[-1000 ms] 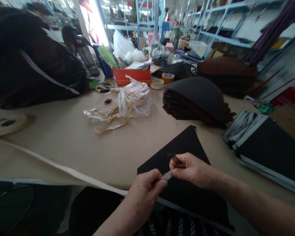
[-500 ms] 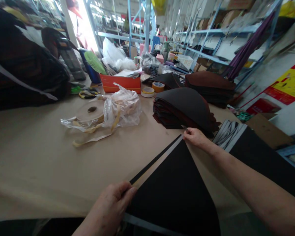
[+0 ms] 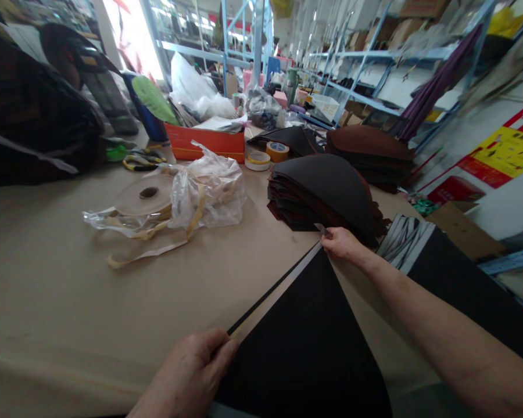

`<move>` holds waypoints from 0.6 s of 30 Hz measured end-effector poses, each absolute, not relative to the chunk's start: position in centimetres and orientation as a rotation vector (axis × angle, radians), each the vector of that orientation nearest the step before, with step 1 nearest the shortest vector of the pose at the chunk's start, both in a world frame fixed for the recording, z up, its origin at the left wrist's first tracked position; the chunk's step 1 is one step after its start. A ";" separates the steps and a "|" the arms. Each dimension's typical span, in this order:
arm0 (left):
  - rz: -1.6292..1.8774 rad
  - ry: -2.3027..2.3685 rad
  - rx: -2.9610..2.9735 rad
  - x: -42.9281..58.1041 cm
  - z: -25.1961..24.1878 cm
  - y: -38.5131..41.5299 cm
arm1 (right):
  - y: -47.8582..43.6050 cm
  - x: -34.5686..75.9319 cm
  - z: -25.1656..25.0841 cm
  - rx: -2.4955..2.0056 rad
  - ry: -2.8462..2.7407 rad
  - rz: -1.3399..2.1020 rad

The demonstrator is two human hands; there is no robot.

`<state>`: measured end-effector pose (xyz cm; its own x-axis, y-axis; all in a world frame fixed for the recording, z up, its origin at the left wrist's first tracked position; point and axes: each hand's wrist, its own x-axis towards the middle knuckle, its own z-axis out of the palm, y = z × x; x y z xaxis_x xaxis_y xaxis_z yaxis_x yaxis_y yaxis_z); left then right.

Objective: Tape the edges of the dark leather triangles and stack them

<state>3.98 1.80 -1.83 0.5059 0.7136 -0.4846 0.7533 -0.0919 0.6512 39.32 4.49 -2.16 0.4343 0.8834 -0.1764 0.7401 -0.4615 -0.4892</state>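
A black panel (image 3: pixel 305 342) of sheet material lies at the table's front, with a pale tape strip (image 3: pixel 283 293) along its left edge. Beside the strip a narrow black border is folded up. My left hand (image 3: pixel 192 368) is closed on this edge at the near end, thumb on top. At the far corner, my right hand (image 3: pixel 340 244) pinches the panel with its fingertips. A small grey blade-like piece (image 3: pixel 322 230) sticks out from those fingers; I cannot tell exactly what it is. Part of the panel's near side runs out of view.
Dark curved pieces (image 3: pixel 325 180) are stacked just beyond my right hand. More black panels with grey edges (image 3: pixel 444 267) lie at right. A tape roll (image 3: pixel 143 194) and a plastic bag (image 3: pixel 211 191) are at left, before an orange box (image 3: pixel 204 142) and scissors (image 3: pixel 142 161).
The view has shifted slightly. The gap between the pale strip and the black border looks narrower. Both hands keep their grip at the two ends of the edge.
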 end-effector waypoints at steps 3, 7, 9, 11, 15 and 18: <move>-0.060 1.226 1.838 4.0 -2.0 2.0 | 4.8 39.4 -2.2 -2.375 -1.381 0.605; -0.066 1.232 1.844 4.0 -2.1 2.0 | 5.1 39.3 -2.2 -2.402 -1.412 0.555; -0.077 1.240 1.827 4.0 -2.0 1.9 | 5.1 39.3 -2.1 -2.404 -1.442 0.512; -0.076 1.248 1.810 4.0 -2.0 1.9 | 5.0 39.3 -2.1 -2.397 -1.477 0.454; -0.059 1.241 1.820 3.7 -1.7 1.9 | 4.5 39.3 -2.1 -2.343 -1.568 0.338; -0.073 1.257 1.870 2.8 -1.3 2.0 | 4.1 39.2 -2.3 -2.302 -1.638 0.319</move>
<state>2.84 1.99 -1.29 0.4907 0.7297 -0.4761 0.7798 -0.1240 0.6137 39.25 4.12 -2.26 0.3263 0.9452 -0.0085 0.8793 -0.3068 -0.3643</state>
